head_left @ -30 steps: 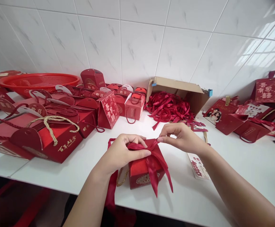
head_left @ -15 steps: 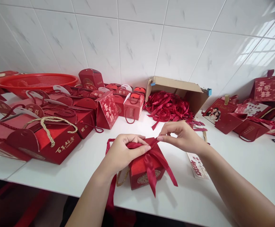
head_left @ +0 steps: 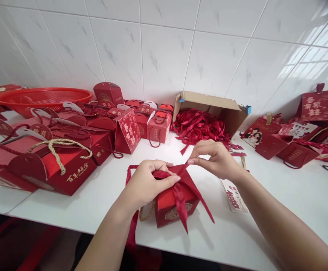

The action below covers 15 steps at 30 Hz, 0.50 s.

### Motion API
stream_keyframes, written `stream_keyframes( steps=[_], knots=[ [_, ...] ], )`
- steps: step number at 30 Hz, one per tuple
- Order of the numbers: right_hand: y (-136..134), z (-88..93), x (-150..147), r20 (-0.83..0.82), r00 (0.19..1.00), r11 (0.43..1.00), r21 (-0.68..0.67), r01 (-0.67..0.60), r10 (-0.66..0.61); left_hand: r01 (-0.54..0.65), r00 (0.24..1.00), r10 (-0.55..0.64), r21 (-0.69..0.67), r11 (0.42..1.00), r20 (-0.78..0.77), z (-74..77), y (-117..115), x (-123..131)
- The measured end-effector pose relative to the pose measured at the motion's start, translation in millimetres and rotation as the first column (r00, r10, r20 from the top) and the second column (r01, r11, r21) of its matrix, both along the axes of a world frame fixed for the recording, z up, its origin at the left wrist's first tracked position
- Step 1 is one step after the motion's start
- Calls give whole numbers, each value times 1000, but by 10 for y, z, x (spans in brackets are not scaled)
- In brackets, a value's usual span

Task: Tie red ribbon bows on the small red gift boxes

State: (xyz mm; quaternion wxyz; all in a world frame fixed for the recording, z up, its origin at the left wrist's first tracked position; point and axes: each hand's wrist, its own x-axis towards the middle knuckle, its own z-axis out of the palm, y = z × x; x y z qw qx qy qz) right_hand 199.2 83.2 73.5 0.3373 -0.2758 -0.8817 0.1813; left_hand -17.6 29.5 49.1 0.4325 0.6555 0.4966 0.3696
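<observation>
A small red gift box [head_left: 166, 201] with a gold emblem stands on the white table in front of me. A dark red satin ribbon [head_left: 180, 203] lies across its top, two tails hanging over the front. My left hand [head_left: 152, 180] rests on the box's top left, thumb and fingers closed on the ribbon near its crossing. Above the right rear of the box, my right hand [head_left: 214, 160] pinches another part of the ribbon between thumb and fingertips. One ribbon length trails off the table edge on the left, beside a gold rope handle [head_left: 147, 211].
Red gift boxes [head_left: 67, 162] crowd the left, before a red plastic basket [head_left: 42, 99]. A cardboard box [head_left: 217, 99] spills red ribbons [head_left: 200, 126] at the back. More boxes [head_left: 296, 154] stand right; a printed card [head_left: 234, 197] lies beside my right forearm.
My right hand has lifted slightly, drawing its ribbon part upward. The front tails have shifted a little to the right. My left hand stays on the box.
</observation>
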Motion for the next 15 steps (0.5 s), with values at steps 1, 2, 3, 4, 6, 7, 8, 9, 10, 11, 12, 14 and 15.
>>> stream_keyframes(
  steps=[1, 2, 3, 4, 6, 7, 8, 9, 10, 11, 12, 14, 15],
  knots=[
    [-3, 8, 4, 16, 1000, 1000, -19, -10, 10, -5, 1000, 5, 3, 1000, 8, -1, -4, -2],
    [-10, 20, 13, 34, 999, 998, -52, -19, 21, -6, 1000, 6, 7, 1000, 20, -3, -7, -4],
    [-21, 36, 24, 51, 998, 995, -93, -24, 29, -3, 999, 2, 9, 1000, 39, -6, -9, -6],
    [-35, 54, 37, 67, 997, 991, -131, -25, 34, 7, 998, -7, 7, 1000, 66, -9, -9, -9],
    [-72, 94, 59, 89, 996, 985, -174, -15, 31, 35, 990, -34, -9, 999, 136, -10, -6, -16],
    [-93, 114, 66, 99, 995, 984, -180, -10, 29, 45, 985, -42, -14, 999, 169, -9, -3, -21],
    [-115, 131, 67, 107, 994, 983, -184, -10, 30, 46, 980, -43, -14, 999, 193, -5, -1, -27],
    [-137, 146, 64, 112, 993, 983, -184, -10, 32, 39, 978, -37, -8, 999, 207, -1, 1, -35],
    [-159, 158, 56, 113, 993, 983, -181, -9, 30, 28, 976, -27, -1, 1000, 214, 4, 2, -43],
    [-180, 167, 45, 110, 994, 985, -173, -6, 25, 17, 976, -17, 3, 1000, 218, 8, 3, -51],
    [-200, 174, 30, 104, 994, 987, -158, -4, 21, 13, 974, -12, -3, 1000, 226, 12, 4, -58],
    [-234, 185, -6, 87, 996, 994, -107, -4, 14, 33, 965, -21, -42, 999, 263, 18, 4, -66],
    [-249, 191, -30, 89, 996, 997, -81, -3, 10, 51, 956, -31, -61, 997, 292, 22, 4, -67]
  ],
)
